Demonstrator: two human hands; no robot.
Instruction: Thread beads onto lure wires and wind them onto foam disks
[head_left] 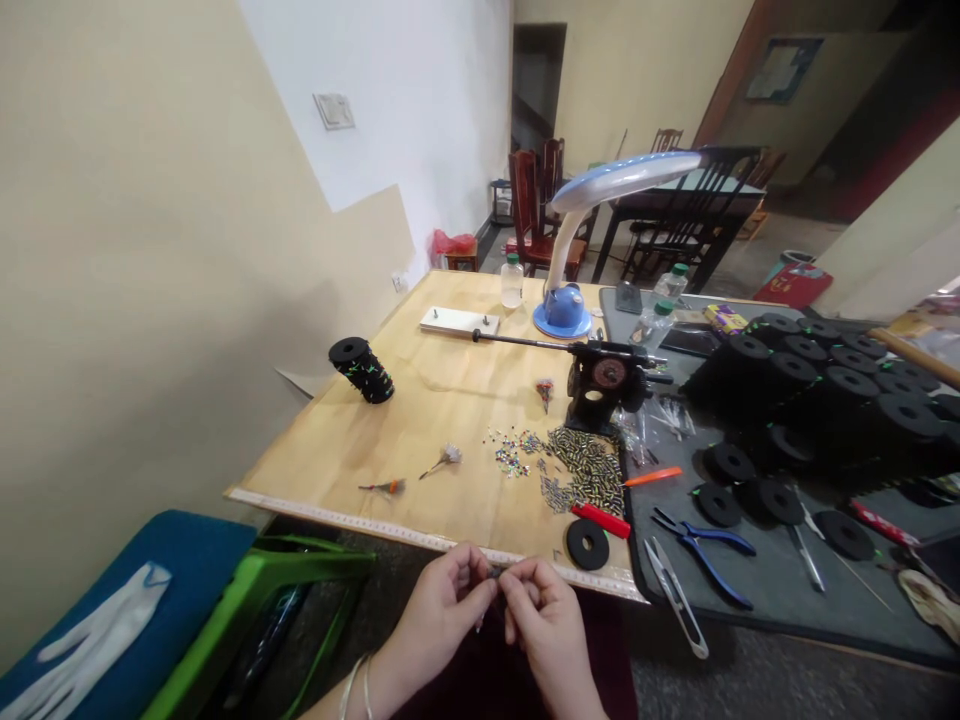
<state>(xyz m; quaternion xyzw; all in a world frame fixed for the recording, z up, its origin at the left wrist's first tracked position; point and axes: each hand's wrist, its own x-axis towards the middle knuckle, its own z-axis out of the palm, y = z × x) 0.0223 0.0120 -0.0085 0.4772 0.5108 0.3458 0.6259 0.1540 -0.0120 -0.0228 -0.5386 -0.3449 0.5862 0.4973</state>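
Both hands meet at the table's front edge, fingertips nearly touching. My left hand (pixel 450 603) has thumb and forefinger pinched on something tiny and dark that I cannot make out. Opposite it, my right hand (pixel 541 610) is closed in a similar pinch, what it holds being too small to name. Just beyond the right hand lies a black foam ring (pixel 587 543), with a red-handled tool (pixel 601 520) behind it. Past these is a pile of small striped beads (pixel 592 468), with loose coloured bits (pixel 511 455) to its left.
A black winding device (pixel 600 385) with a long rod stands behind the beads, near a blue lamp (pixel 562 310). Blue pliers (pixel 712 555), tweezers (pixel 677 600) and many black foam rolls (pixel 795 400) are on the grey mat (pixel 622 300). A black roll (pixel 362 370) stands left.
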